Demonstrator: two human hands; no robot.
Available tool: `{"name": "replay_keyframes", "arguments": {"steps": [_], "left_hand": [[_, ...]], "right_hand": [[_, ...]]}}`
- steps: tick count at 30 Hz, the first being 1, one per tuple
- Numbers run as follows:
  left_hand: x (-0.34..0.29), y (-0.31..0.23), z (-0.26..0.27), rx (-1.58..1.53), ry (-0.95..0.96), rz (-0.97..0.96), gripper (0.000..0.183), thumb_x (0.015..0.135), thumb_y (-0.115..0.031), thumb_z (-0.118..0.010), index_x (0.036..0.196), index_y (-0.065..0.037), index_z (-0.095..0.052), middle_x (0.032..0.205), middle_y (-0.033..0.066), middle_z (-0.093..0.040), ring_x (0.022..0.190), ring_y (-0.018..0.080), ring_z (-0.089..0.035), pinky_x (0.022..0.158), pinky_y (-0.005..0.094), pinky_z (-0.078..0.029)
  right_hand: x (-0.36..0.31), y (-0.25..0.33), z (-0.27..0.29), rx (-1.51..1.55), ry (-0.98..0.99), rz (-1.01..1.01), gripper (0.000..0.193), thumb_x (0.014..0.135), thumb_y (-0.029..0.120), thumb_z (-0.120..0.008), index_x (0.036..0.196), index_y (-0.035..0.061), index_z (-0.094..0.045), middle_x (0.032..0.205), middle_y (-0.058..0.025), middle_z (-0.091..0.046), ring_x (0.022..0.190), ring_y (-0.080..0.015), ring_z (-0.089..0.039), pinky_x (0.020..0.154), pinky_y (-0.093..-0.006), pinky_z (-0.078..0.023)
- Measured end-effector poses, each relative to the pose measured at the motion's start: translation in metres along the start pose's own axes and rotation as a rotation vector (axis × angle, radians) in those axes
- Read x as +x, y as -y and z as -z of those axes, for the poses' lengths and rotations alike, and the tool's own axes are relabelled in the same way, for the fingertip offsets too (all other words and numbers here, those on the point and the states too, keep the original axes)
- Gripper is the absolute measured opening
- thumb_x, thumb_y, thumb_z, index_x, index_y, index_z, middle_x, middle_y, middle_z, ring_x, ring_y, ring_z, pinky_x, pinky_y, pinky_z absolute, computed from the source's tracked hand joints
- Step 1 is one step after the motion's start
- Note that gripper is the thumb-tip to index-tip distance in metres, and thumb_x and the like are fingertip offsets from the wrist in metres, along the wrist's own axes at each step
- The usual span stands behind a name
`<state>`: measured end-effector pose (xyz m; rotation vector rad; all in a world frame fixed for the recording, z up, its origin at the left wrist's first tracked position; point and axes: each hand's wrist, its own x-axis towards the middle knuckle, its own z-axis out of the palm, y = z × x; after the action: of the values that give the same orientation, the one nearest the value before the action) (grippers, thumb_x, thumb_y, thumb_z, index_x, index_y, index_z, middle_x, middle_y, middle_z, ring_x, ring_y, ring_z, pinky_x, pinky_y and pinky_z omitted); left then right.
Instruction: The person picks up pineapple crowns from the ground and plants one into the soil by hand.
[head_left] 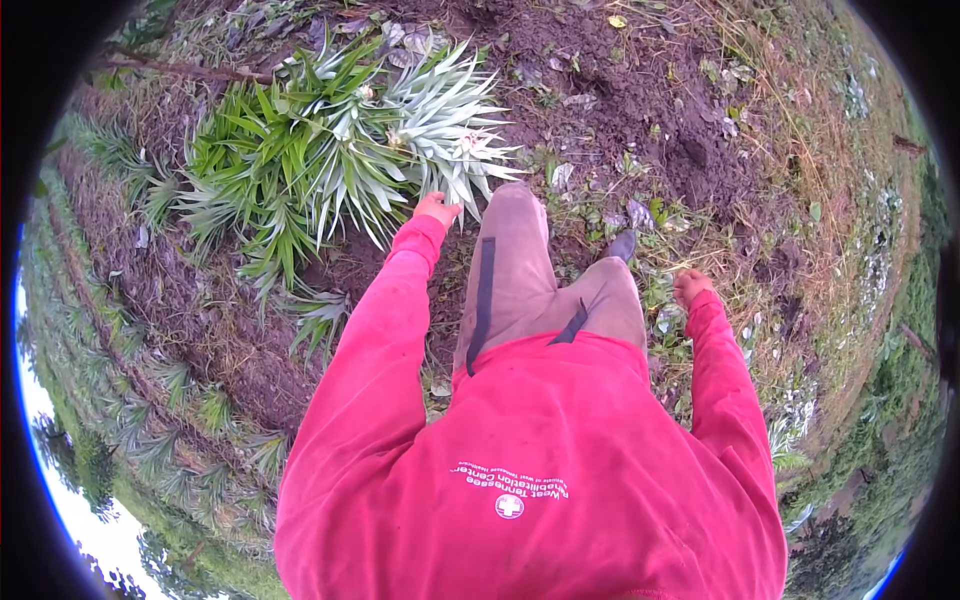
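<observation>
My left hand [438, 209] hangs beside a heap of spiky green plants [290, 160] that look like pineapple slips. Its fingers are loosely bent, thumb apart, with no object visible in them. Silvery leaves [455, 130] from the heap reach close to its fingertips; whether they touch, I cannot tell. To the right of my legs, my right hand [690, 287] is low over the grass with its fingers curled in. Whatever it may hold is hidden. Pale pinkish stem bases [470, 143] show among the leaves of the heap.
Dark, trampled soil [640, 100] with leaf litter lies ahead. Dry grass [800, 130] borders it on the right. Rows of similar spiky plants [160, 440] run along the left. A thin branch [190, 70] lies behind the heap. My dark shoe [622, 245] shows below my knee.
</observation>
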<state>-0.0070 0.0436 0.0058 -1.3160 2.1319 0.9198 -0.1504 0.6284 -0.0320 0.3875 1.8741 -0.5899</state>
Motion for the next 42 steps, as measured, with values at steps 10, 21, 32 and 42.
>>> {"name": "replay_keyframes", "arguments": {"steps": [10,21,32,42], "left_hand": [[0.122,-0.126,-0.007,0.447,-0.281,-0.277,0.092,0.06,-0.028,-0.084,0.136,-0.009,-0.034,0.126,0.0205,-0.046,0.116,0.0356,-0.047,0.101,0.039,-0.038],[0.137,-0.092,0.021,0.295,-0.179,-0.445,0.042,0.066,-0.01,-0.074,0.106,-0.008,-0.063,0.099,0.0114,-0.065,0.087,0.0241,-0.064,0.083,0.0319,-0.049],[-0.056,-0.267,0.077,-0.584,-0.157,-0.591,0.038,0.074,0.003,-0.066,0.111,0.0,-0.058,0.092,0.002,-0.062,0.082,0.0087,-0.059,0.076,0.0227,-0.047],[0.016,-0.297,-0.038,-0.879,0.55,-0.113,0.031,0.087,-0.025,-0.055,0.113,-0.007,-0.058,0.096,0.007,-0.063,0.086,0.0209,-0.062,0.073,0.0467,-0.053]], "right_hand": [[0.132,0.134,0.016,0.478,-0.04,-0.009,0.019,0.087,0.02,-0.058,0.101,0.0068,-0.058,0.078,-0.0051,-0.062,0.052,-0.0133,-0.052,0.045,-0.0288,-0.044],[0.097,0.279,-0.099,-0.144,0.087,0.608,0.025,0.08,0.026,-0.06,0.098,0.0091,-0.063,0.092,-0.0157,-0.066,0.089,-0.0312,-0.063,0.082,-0.0381,-0.048],[-0.01,0.297,-0.009,-0.157,-0.412,1.186,0.05,0.073,0.019,-0.068,0.119,0.0063,-0.052,0.113,-0.0148,-0.057,0.106,-0.0323,-0.053,0.093,-0.0394,-0.042],[-0.023,0.226,0.038,-0.358,-0.331,0.757,0.077,0.066,0.044,-0.075,0.123,0.0048,-0.042,0.115,-0.02,-0.053,0.108,-0.0372,-0.053,0.091,-0.0476,-0.042]]}}
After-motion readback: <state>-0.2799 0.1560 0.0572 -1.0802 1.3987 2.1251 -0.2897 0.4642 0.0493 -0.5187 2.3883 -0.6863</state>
